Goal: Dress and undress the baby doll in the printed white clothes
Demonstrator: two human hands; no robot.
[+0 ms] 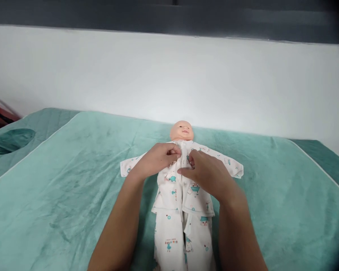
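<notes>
A baby doll (182, 131) lies face up, dressed in a white printed shirt (169, 192) and matching trousers (169, 241). The shirt's sleeves stretch out to both sides, and its front edges meet along the middle. At the upper chest my left hand (161, 158) is closed, thumb and fingertips pinching the shirt's front edge. Facing it, my right hand (206, 169) rests over the other side of the shirt front. Its fingers are curled, with the thumb held apart from them near the front seam. Any fastener there is too small to make out.
A green plush cover (81, 180) spreads under the doll, with a few creases at left. An oval hole (11, 141) opens in the padded surface at far left. Behind stands a white wall (169, 79) with a dark band above. Something red (0, 116) shows at the left edge.
</notes>
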